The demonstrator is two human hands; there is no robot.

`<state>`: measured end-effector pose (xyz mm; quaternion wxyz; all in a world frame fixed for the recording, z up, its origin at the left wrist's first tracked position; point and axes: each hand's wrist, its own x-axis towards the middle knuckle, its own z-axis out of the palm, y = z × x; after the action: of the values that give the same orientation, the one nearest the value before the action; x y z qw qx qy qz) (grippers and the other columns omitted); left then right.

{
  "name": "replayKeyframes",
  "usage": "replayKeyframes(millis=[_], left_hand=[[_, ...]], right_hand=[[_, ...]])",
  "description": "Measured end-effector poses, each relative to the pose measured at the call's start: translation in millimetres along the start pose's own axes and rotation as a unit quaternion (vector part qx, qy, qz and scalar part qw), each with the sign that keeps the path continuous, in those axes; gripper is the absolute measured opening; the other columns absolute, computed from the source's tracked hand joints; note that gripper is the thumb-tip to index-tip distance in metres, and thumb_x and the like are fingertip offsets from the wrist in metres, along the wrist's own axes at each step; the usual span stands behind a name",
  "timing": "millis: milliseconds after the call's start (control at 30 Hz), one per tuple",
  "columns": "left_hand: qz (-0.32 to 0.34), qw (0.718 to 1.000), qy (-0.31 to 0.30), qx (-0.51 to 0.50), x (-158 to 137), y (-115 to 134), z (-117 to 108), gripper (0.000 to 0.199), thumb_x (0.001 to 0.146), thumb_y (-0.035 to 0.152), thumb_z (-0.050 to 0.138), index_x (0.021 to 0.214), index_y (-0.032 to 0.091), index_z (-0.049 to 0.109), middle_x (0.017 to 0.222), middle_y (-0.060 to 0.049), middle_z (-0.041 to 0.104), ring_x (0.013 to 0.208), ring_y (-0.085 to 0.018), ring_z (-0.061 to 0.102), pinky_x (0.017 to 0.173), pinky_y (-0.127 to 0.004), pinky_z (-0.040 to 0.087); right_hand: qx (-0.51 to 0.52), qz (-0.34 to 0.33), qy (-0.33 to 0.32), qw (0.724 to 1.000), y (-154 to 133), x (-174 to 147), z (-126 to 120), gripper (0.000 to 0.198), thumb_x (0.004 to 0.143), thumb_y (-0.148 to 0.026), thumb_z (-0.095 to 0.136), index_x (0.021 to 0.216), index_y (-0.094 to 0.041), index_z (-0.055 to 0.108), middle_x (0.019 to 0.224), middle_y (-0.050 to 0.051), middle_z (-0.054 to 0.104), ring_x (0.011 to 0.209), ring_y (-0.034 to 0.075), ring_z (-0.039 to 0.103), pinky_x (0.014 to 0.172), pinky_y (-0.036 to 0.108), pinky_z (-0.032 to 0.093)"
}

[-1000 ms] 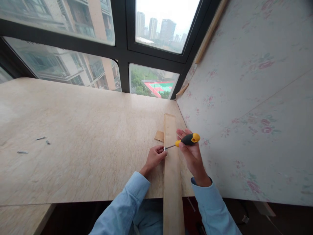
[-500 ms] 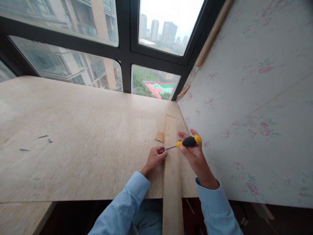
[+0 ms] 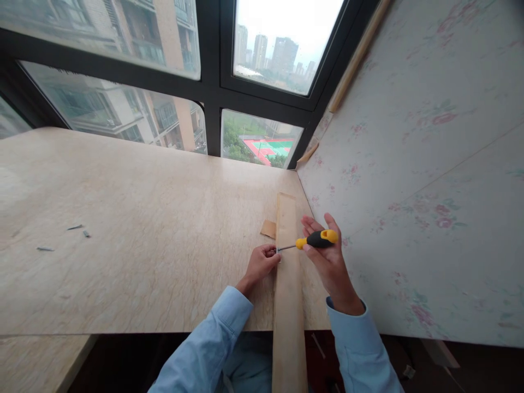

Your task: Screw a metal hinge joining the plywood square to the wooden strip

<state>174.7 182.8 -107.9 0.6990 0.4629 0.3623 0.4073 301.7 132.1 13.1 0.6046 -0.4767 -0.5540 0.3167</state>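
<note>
A long pale wooden board (image 3: 288,305) lies lengthwise over the counter and juts past its front edge. At the board's left edge my left hand (image 3: 262,263) is closed, its thumb and fingers pinching a small silvery metal piece (image 3: 278,252), mostly hidden by the fingers. In my right hand (image 3: 329,262) is a screwdriver (image 3: 321,238) with a yellow and black handle. The thumb supports the handle from below while the other fingers are loosely extended behind it. Its shaft points left, and the tip meets the metal piece.
A brown scrap (image 3: 268,228) sits left of the board. Several small metal pieces, among them a screw-like one (image 3: 45,249), lie on the marbled counter (image 3: 143,234). A flowered wall (image 3: 429,191) rises close on the right, and a dark-framed window (image 3: 210,82) stands behind.
The screwdriver handle has turned a little, and the fingers of my right hand have opened and shifted around it. My left hand stays at the board's edge.
</note>
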Motion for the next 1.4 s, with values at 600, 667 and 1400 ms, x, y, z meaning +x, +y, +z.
replayKeyframes(millis=[600, 667, 1400], left_hand=[[0.004, 1.0, 0.01, 0.005, 1.5, -4.1, -0.3, 0.032, 0.067, 0.025, 0.07, 0.095, 0.009, 0.073, 0.066, -0.003, 0.062, 0.055, -0.01, 0.049, 0.05, -0.019, 0.032], [0.005, 1.0, 0.005, 0.008, 1.4, -3.1, 0.0, 0.033, 0.068, 0.023, 0.067, 0.097, 0.008, 0.073, 0.066, -0.003, 0.062, 0.054, -0.01, 0.048, 0.05, -0.019, 0.031], [0.013, 1.0, 0.003, 0.013, 1.1, -3.7, 0.0, 0.03, 0.068, 0.025, 0.07, 0.093, 0.009, 0.073, 0.063, -0.002, 0.06, 0.054, -0.01, 0.049, 0.049, -0.018, 0.031]], right_hand=[[0.018, 0.029, 0.019, 0.999, -6.0, -9.3, -3.7, 0.061, 0.086, -0.041, 0.069, 0.138, -0.032, 0.038, 0.139, 0.009, 0.055, 0.13, 0.024, 0.053, 0.109, 0.049, 0.043], [-0.037, 0.025, 0.049, 0.998, -7.2, -8.3, -6.3, 0.049, 0.081, -0.042, 0.074, 0.121, -0.026, 0.051, 0.121, 0.01, 0.065, 0.112, 0.025, 0.064, 0.099, 0.047, 0.052], [-0.186, -0.023, 0.155, 0.97, 1.6, -6.2, -8.8, 0.053, 0.075, -0.047, 0.078, 0.112, -0.024, 0.049, 0.104, 0.006, 0.062, 0.096, 0.023, 0.064, 0.091, 0.046, 0.053]])
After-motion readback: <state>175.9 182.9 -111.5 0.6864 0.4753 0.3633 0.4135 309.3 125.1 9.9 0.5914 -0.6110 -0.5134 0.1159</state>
